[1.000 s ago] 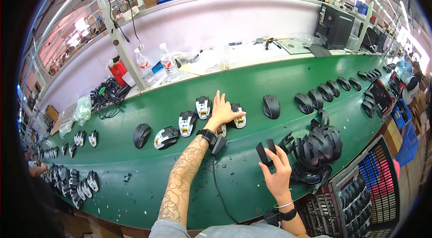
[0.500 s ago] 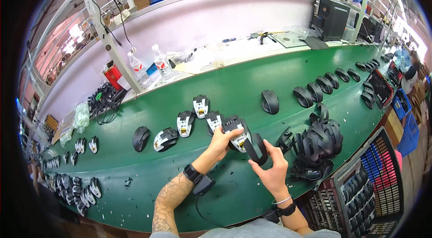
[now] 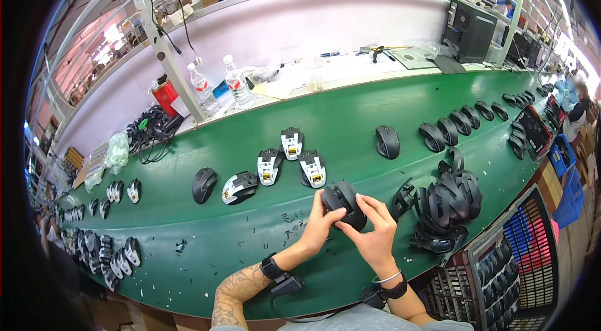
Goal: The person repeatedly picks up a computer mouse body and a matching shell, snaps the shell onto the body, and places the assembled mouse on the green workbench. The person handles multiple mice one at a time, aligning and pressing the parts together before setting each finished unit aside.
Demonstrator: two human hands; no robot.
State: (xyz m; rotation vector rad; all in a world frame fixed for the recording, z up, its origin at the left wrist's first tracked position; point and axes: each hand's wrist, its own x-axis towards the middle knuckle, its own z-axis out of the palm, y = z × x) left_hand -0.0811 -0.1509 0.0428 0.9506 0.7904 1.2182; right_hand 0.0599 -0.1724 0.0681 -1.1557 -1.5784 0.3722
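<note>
Black mouse (image 3: 344,196): dark, matte-looking, rounded, with contoured sides; held at 5 o'clock from view centre, above smooth green desk (image 3: 181,287) | left hand (image 3: 318,227), right hand (image 3: 374,234): mouse gripped between both sets of fingers | 10 o'clock from it: three white-and-black mice (image 3: 312,170), yellow patches exposed | 3 o'clock: curved black pieces (image 3: 449,199), heaped.

the left hand (image 3: 318,231) and the right hand (image 3: 377,238) grip one black mouse (image 3: 345,196) between them above the green tabletop (image 3: 213,271), with four white-and-black mice (image 3: 269,166) positioned beyond and left, and a heap of curved black parts (image 3: 452,199) located to the right.
</note>
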